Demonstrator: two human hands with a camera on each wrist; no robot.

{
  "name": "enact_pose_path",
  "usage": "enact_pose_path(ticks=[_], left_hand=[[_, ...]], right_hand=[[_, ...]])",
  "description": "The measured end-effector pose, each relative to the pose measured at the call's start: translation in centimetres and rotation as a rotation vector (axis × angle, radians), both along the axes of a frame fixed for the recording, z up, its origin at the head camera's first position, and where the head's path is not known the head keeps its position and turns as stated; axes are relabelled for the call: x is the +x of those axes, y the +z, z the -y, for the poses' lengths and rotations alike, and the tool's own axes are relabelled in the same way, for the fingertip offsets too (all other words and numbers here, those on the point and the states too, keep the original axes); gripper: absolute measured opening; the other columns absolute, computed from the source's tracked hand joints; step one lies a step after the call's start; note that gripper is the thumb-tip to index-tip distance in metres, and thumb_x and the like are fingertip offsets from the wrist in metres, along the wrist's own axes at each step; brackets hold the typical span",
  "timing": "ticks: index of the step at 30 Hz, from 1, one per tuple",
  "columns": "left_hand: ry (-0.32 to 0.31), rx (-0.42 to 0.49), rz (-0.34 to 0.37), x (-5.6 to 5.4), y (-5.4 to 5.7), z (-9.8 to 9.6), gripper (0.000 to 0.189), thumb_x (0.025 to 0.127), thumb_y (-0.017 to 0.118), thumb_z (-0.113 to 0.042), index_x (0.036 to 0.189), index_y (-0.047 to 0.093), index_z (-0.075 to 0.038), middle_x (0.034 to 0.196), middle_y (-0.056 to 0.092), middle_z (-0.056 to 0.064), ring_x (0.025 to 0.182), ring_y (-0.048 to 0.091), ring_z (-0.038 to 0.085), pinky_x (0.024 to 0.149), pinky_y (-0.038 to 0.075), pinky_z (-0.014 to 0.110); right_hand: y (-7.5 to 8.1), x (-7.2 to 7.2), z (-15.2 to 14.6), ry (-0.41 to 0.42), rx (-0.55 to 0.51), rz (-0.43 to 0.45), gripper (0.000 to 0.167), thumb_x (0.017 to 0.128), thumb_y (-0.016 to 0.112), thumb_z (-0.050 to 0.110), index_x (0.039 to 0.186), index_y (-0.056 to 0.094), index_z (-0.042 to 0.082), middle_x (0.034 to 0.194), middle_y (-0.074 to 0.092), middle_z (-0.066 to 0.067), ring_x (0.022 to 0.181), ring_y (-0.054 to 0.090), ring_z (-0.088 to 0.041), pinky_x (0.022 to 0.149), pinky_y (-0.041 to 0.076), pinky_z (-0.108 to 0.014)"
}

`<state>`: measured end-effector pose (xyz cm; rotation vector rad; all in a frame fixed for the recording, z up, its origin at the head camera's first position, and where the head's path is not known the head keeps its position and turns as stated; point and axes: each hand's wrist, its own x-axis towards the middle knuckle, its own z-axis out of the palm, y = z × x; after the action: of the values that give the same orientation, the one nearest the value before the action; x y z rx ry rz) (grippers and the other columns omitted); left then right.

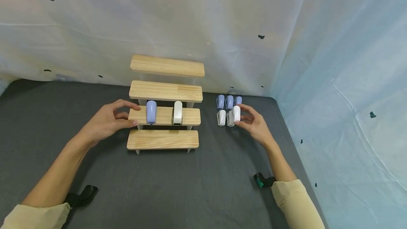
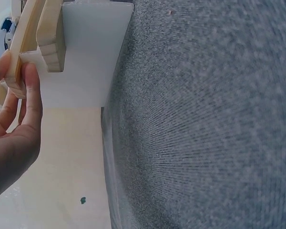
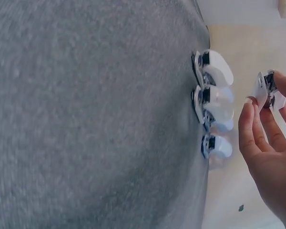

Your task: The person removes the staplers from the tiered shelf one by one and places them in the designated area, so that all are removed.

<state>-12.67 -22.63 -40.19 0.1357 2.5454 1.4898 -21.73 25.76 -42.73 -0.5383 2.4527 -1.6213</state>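
My left hand (image 1: 109, 119) pinches the left end of the second-lowest board (image 1: 164, 116) of a four-step wooden display rack, thumb on one face and fingers on the other. On that board stand a purple mini stapler (image 1: 151, 111) at the left and a white mini stapler (image 1: 177, 113) right of the middle. To the right of the rack, my right hand (image 1: 255, 124) holds another white stapler (image 1: 236, 113) between thumb and fingers. In the right wrist view, this held stapler (image 3: 261, 90) is raised off the table, its metal parts showing.
Beside the right hand, three purple staplers (image 1: 229, 102) form a back row, with two white staplers (image 1: 221, 118) in front. The rack's upper boards (image 1: 165, 91) and lowest board (image 1: 163, 139) bear nothing. Pale curtains (image 1: 203, 20) hang behind and right of the dark grey table (image 1: 165, 186).
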Motion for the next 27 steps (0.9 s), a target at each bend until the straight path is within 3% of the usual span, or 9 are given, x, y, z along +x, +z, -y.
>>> enact_pose_path(ticks=[10, 17, 27], left_hand=[[-0.002, -0.002, 0.002, 0.0, 0.1, -0.1, 0.054, 0.091, 0.075, -0.033, 0.136, 0.053, -0.013, 0.125, 0.063, 0.015, 0.097, 0.068, 0.018, 0.08, 0.048, 0.028], [0.004, 0.006, 0.008, 0.0, 0.2, 0.0, 0.055, 0.09, 0.076, -0.033, 0.136, 0.053, -0.013, 0.137, 0.053, 0.015, 0.096, 0.067, 0.017, 0.079, 0.049, 0.028], [0.001, 0.022, 0.009, 0.1, 0.3, -0.1, 0.054, 0.091, 0.075, -0.029, 0.137, 0.052, -0.012, 0.133, 0.058, 0.016, 0.095, 0.067, 0.016, 0.078, 0.049, 0.029]], right_hand=[[-1.2, -0.7, -1.8, -0.035, 0.014, 0.003, 0.065, 0.09, 0.073, 0.002, 0.148, 0.043, 0.004, 0.142, 0.05, -0.015, 0.111, 0.061, -0.029, 0.08, 0.053, -0.026], [-1.7, -0.8, -2.7, -0.029, 0.035, -0.008, 0.064, 0.09, 0.073, 0.002, 0.147, 0.044, 0.003, 0.14, 0.049, -0.018, 0.111, 0.062, -0.029, 0.081, 0.054, -0.026], [-2.2, -1.5, -3.0, -0.04, 0.056, 0.012, 0.064, 0.088, 0.075, 0.001, 0.145, 0.046, 0.004, 0.14, 0.05, -0.019, 0.11, 0.065, -0.029, 0.079, 0.054, -0.025]])
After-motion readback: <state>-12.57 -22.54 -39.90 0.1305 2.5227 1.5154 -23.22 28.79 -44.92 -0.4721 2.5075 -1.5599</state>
